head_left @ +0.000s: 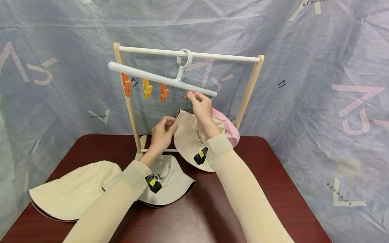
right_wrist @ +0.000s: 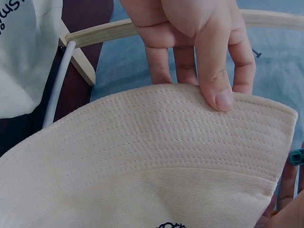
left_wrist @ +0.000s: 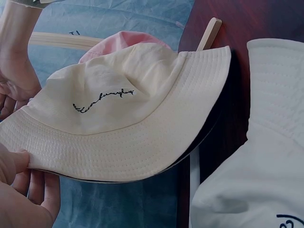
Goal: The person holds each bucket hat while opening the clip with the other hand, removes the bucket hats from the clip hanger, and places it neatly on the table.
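Observation:
My left hand (head_left: 162, 135) pinches the brim of a beige bucket hat (left_wrist: 109, 114) with black script on its crown, thumb on the outer face and fingers behind. The hat hangs tilted below a white hanger (head_left: 146, 75). My right hand (head_left: 202, 108) is raised at the hanger's lower right end, fingers curled on a green clip (right_wrist: 297, 156), mostly hidden by the hand in the head view. Behind the beige hat a pink hat (head_left: 229, 128) hangs at the same end. Orange and yellow clips (head_left: 147, 89) hang along the hanger's left half.
A wooden stand (head_left: 250, 91) carries the hanger on its white top rail (head_left: 149, 51). On the dark red table (head_left: 212, 209) lie a pale hat marked "Smile" (head_left: 167, 185) and a cream hat (head_left: 79, 189) to its left. Grey printed cloth (head_left: 319, 118) surrounds the table.

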`<state>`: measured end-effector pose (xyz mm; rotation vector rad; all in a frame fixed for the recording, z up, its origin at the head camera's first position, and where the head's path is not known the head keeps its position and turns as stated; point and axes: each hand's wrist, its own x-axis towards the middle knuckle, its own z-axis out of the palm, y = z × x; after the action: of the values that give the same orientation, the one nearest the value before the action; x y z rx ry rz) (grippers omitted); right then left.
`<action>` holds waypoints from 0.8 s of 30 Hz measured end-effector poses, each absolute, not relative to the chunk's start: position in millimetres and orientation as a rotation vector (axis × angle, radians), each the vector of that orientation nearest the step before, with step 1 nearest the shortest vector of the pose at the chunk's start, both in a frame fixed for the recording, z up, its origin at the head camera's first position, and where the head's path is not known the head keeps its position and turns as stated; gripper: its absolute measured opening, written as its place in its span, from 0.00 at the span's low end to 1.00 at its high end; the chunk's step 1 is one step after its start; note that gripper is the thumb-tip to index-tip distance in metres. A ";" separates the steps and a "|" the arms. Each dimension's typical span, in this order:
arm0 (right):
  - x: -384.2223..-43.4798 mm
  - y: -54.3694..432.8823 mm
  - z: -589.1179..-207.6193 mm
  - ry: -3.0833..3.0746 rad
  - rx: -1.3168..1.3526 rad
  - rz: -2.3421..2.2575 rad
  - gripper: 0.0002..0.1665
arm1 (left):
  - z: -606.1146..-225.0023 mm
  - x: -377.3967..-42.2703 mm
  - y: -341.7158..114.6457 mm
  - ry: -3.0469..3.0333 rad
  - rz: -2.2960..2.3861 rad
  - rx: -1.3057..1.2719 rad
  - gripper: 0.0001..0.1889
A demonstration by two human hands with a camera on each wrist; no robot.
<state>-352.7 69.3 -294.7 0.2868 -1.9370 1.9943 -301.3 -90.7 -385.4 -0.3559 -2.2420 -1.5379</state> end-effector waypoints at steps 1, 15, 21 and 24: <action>-352.5 69.4 -294.7 -1.938 0.287 1.995 0.19 | -385.8 -301.1 -90.6 -2.242 -1.538 -0.354 0.12; -353.4 70.2 -295.6 -1.923 0.294 2.005 0.16 | -389.2 -300.2 -91.7 -2.243 -1.520 -0.363 0.12; -352.8 70.5 -295.5 -1.936 0.293 2.000 0.17 | -391.4 -300.8 -92.9 -2.237 -1.524 -0.352 0.12; -352.8 70.6 -296.1 -1.940 0.299 2.000 0.18 | -392.2 -300.3 -93.4 -2.237 -1.530 -0.346 0.12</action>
<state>-352.8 70.6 -296.1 0.2994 -1.9400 2.0004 -300.3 -93.4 -392.2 -0.3460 -2.2371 -1.5296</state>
